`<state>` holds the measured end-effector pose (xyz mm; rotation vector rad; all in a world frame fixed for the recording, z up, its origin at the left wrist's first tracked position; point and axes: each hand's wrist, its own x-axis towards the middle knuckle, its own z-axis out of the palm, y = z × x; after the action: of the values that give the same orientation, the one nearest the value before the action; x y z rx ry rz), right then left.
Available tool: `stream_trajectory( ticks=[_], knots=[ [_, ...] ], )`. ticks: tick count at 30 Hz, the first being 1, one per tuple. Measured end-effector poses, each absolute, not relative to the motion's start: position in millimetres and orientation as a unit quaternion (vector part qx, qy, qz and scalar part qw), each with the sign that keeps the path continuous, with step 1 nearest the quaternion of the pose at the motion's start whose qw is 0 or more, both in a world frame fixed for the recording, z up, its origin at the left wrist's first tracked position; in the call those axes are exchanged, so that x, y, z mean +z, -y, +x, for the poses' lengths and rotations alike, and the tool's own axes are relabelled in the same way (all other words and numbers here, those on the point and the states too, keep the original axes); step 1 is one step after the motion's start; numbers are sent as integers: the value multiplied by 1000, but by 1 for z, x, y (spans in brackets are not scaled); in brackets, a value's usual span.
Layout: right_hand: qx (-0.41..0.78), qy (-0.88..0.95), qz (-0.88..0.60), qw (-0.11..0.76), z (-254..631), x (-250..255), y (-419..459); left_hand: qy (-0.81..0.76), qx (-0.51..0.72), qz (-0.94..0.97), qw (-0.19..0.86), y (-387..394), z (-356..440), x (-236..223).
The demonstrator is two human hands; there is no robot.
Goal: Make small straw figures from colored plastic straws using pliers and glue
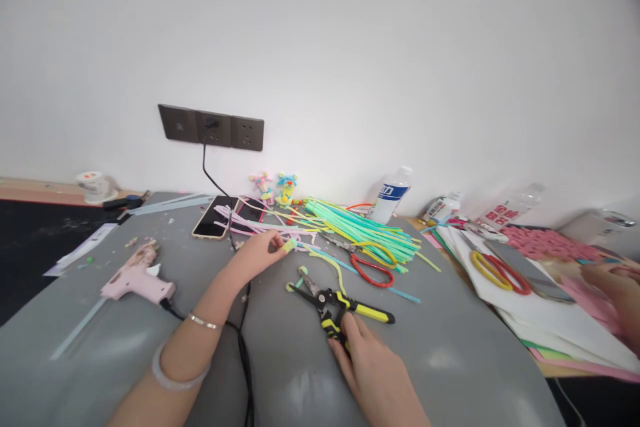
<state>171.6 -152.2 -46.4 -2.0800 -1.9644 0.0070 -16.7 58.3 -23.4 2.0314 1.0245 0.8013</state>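
My left hand reaches across the table, thumb and fingers pinched on a small yellow-green piece of pipe cleaner. My right hand is closed on one handle of the black-and-yellow pliers, whose jaws are spread apart. Close to the jaw tips are small green pipe cleaner curls. A bent yellow pipe cleaner lies behind the pliers. Pink pipe cleaners and a thick bundle of mint-green pipe cleaners lie further back. Red-and-yellow-handled scissors rest against the bundle.
A pink glue gun stands left, its black cable crossing the table. Near the wall are a phone, two small figures and a bottle. Another person's hand is at right, by paper sheets and more scissors.
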Motion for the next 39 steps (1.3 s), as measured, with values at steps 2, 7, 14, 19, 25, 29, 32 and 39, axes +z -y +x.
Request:
stream_trajectory(
  ticks=[2, 7, 14, 19, 25, 29, 32, 39],
  knots=[
    [-8, 686, -711, 156, 173, -53, 152, -410, 273, 808, 323, -59, -18, -23],
    [87, 671, -702, 220, 180, -51, 156, -386, 290, 833, 271, -60, -16, -19],
    [150, 640, -690, 304, 187, -46, 168, -299, 242, 813, 437, -45, -6, -8],
    [171, 641, -682, 308, 191, -49, 174, -217, 195, 734, 614, -38, 1, -5],
    [213, 656, -665, 286, 192, -44, 175, -171, 162, 694, 681, -35, 0, -2],
    [222, 654, -668, 276, 191, -41, 176, -152, 166, 689, 689, -37, -2, -3],
    [225, 655, -669, 270, 193, -43, 177, -149, 169, 699, 678, -38, -2, -4],
    [238, 654, -672, 254, 197, -44, 176, -156, 168, 704, 673, -40, -2, -7]
  ],
)
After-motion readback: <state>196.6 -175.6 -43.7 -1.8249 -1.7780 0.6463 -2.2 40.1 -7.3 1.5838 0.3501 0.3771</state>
